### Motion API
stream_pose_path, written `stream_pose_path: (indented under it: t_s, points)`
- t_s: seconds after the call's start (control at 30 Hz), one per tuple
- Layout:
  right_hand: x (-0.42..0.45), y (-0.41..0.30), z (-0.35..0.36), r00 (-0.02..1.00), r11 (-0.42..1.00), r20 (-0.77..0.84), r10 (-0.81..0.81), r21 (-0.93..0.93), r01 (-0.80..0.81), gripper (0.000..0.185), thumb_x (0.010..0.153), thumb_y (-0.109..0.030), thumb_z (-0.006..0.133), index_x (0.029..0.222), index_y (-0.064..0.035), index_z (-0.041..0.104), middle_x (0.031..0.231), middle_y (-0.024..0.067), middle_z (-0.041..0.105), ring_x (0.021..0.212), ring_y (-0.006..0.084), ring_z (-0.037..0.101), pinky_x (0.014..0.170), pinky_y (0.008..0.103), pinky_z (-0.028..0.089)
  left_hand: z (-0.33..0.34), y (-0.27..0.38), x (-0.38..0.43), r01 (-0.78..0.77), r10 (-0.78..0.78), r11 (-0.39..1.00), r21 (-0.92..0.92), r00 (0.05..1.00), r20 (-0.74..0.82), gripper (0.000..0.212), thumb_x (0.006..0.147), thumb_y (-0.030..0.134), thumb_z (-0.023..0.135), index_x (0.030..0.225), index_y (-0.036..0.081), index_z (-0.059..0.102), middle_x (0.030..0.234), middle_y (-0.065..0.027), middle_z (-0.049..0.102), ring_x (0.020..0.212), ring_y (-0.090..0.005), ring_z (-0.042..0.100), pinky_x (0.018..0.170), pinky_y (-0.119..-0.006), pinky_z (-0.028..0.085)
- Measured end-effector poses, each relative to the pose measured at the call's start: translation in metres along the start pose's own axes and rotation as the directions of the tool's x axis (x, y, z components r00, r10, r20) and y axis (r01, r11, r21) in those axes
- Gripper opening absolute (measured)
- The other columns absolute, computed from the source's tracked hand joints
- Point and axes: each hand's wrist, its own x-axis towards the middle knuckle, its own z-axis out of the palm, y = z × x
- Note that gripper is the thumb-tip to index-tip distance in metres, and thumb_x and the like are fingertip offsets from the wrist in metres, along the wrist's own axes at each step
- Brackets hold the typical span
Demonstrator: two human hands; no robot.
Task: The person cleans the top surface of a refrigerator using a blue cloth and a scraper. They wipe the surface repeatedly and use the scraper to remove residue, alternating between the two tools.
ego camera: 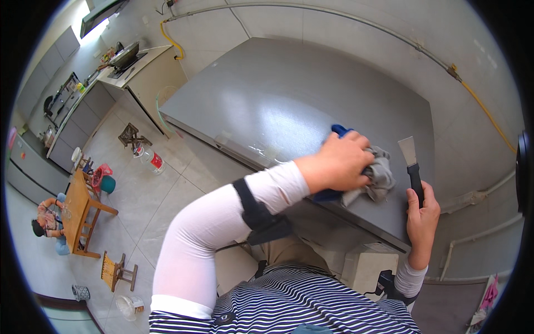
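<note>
My left hand (340, 160) presses down on a bunched grey cloth (381, 173), its fingers curled over it. Blue cloth (341, 130) shows beyond and beneath the same hand; whether the two are one piece I cannot tell. Both rest on a large, glossy grey flat top (300, 87), close to its near edge. Wet streaks (260, 149) shine on the surface left of the cloth. My right hand (423, 215) grips the black handle of a scraper (414, 173) with a wide metal blade. It holds the scraper blade-up beside the right end of the top.
A tiled wall with a metal pipe (317, 7) backs the top. On the floor to the left are a large water bottle (151, 159), a folding stool (130, 134) and a white bucket (128, 307). Farther off, a person (48, 215) sits at a wooden table (79, 208).
</note>
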Motion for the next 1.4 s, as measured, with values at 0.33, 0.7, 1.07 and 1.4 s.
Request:
stream_pose_path:
  t_s: [0.33,0.7,1.07,1.4]
  points:
    - [-0.002,-0.003,-0.007,1.0,1.0,0.003,0.013,-0.022,-0.012,0.025,0.097,-0.02,0.065,0.112,0.0006,0.062,0.079,0.0134,0.059,0.069,0.0244,0.053,0.065,0.0347,0.044,-0.133,-0.207,-0.132,0.745,-0.785,0.493,0.449,0.604,-0.138,0.043,0.088,0.038,0.068,0.118,0.009,0.07,0.128,-0.0157,0.062,0.124,-0.0369,0.054,0.101,-0.049,0.048]
    - [0.004,-0.009,-0.007,0.987,0.975,-0.002,-0.159,-0.155,0.157,0.026,0.097,-0.017,0.063,0.115,0.0008,0.062,0.091,0.0182,0.065,0.077,0.0304,0.061,0.071,0.0382,0.048,-0.122,-0.163,-0.113,0.715,-0.7,0.612,0.339,0.689,-0.191,0.051,0.078,0.052,0.066,0.098,0.006,0.075,0.121,-0.0158,0.066,0.119,-0.0356,0.058,0.096,-0.049,0.049]
    - [0.001,-0.01,-0.011,0.998,0.988,0.028,-0.049,-0.143,0.053,0.025,0.097,-0.016,0.063,0.115,0.0013,0.062,0.091,0.0177,0.065,0.075,0.0302,0.06,0.069,0.0369,0.048,-0.12,-0.109,-0.112,0.526,-0.571,0.743,0.414,0.821,-0.02,0.044,0.082,0.042,0.058,0.097,0.005,0.075,0.12,-0.0145,0.065,0.113,-0.0324,0.06,0.088,-0.05,0.051]
    - [0.004,-0.008,-0.008,0.999,0.991,0.022,-0.049,-0.124,0.052,0.025,0.097,-0.015,0.062,0.115,0.0019,0.061,0.092,0.0198,0.064,0.077,0.0347,0.059,0.071,0.0378,0.048,-0.109,-0.179,-0.064,0.667,-0.738,0.572,0.478,0.673,-0.057,0.055,0.081,0.05,0.056,0.102,0.003,0.077,0.116,-0.0198,0.066,0.114,-0.0374,0.061,0.093,-0.053,0.05]
